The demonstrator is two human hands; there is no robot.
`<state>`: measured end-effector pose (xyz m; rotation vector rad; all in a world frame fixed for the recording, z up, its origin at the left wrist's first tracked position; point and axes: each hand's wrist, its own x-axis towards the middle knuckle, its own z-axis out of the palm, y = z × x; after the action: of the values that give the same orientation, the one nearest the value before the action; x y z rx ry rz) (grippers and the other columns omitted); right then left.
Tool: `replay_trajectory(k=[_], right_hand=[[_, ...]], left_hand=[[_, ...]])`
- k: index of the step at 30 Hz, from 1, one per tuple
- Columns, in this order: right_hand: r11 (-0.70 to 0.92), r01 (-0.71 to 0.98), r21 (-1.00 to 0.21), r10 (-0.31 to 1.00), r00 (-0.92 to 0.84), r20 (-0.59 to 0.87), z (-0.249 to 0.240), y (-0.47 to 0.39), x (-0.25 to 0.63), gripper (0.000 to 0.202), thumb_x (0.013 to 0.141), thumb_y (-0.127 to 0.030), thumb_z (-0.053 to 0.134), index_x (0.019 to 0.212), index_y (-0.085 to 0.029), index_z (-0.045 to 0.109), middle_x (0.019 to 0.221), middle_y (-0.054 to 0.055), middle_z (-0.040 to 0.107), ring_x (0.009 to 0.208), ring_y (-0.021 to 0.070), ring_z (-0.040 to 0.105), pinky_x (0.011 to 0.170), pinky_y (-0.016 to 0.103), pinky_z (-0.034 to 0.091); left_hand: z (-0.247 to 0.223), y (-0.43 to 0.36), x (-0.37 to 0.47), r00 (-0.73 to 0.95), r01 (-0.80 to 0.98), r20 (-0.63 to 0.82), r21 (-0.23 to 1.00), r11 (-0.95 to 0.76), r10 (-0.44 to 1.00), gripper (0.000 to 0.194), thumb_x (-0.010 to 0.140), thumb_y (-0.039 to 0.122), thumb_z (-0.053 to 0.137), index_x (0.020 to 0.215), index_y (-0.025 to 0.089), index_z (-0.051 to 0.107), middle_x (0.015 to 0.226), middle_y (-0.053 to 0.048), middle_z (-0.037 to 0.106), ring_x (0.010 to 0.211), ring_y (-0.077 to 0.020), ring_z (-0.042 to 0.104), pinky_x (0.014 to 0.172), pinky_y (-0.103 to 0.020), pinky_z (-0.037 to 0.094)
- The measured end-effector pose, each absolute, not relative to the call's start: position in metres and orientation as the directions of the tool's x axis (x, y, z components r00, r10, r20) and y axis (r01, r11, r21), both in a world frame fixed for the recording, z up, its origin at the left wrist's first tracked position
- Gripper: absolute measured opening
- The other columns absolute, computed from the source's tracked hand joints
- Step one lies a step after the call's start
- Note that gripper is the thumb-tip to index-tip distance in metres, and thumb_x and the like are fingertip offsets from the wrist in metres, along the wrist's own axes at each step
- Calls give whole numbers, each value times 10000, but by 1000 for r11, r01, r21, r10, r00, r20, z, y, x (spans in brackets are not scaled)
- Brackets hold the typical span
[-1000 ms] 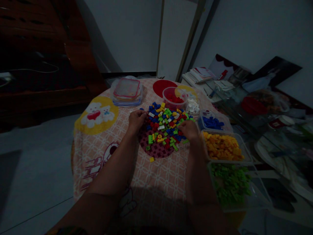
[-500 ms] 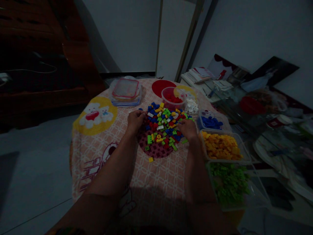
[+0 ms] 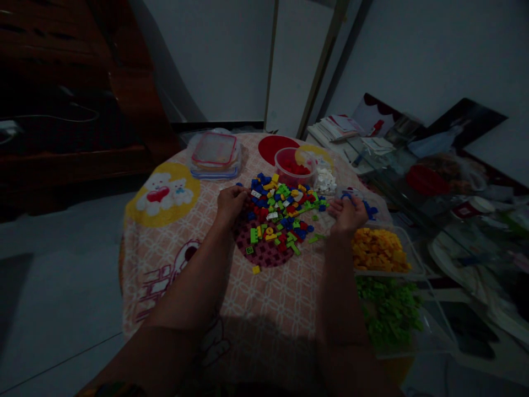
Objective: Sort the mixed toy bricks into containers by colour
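Observation:
A heap of mixed toy bricks [image 3: 285,204] in red, blue, green, yellow and white lies mid-table. My left hand [image 3: 232,203] rests at the heap's left edge, fingers closed together; what they pinch, if anything, is too small to make out. Over the near left part of the box of blue bricks [image 3: 371,210] is my right hand [image 3: 347,214], its fingers curled, with something blue at the fingertips. Nearer me stand a box of yellow bricks [image 3: 380,251] and a box of green bricks [image 3: 390,311]. Red bricks [image 3: 295,167] fill a round tub, and white bricks [image 3: 325,181] lie beside it.
Stacked lidded containers [image 3: 215,151] stand at the back left of the cloth-covered round table [image 3: 264,309]. To the right, a glass-topped table holds papers [image 3: 339,128], a paper cup [image 3: 475,207] and a bagged item. A wooden bench [image 3: 128,110] is at the left.
My right hand has moved right, from the heap's right edge to the box of blue bricks. My left hand has stayed almost in place.

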<state>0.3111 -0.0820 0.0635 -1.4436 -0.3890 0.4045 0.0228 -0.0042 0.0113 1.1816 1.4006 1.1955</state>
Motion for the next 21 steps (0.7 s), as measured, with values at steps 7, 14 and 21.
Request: replay_trajectory(k=[7, 14, 21], right_hand=[[105, -21, -994, 451, 892, 29, 70, -87, 309, 575, 843, -201, 591, 1415, -198, 539, 857, -13, 723, 667, 132, 730, 550, 203, 594], [-214, 316, -924, 854, 520, -20, 76, -93, 302, 219, 753, -294, 703, 935, -174, 723, 615, -38, 651, 502, 150, 625, 512, 250, 526], [-301, 931, -204, 948, 269, -171, 83, -100, 297, 152, 723, -88, 755, 669, -218, 697, 812, 78, 746, 873, 250, 735, 798, 319, 542]], left_hand=[[12, -4, 24, -128, 97, -54, 993, 67, 990, 145, 750, 245, 646, 802, 172, 760, 643, -4, 683, 536, -130, 582, 529, -224, 450], [9, -3, 23, -136, 109, -48, 992, 64, 989, 158, 751, 253, 650, 815, 171, 769, 667, -5, 693, 557, -134, 589, 551, -231, 459], [11, -4, 24, -127, 95, -65, 993, 77, 990, 153, 761, 250, 648, 818, 168, 765, 657, -7, 683, 542, -132, 586, 541, -229, 459]])
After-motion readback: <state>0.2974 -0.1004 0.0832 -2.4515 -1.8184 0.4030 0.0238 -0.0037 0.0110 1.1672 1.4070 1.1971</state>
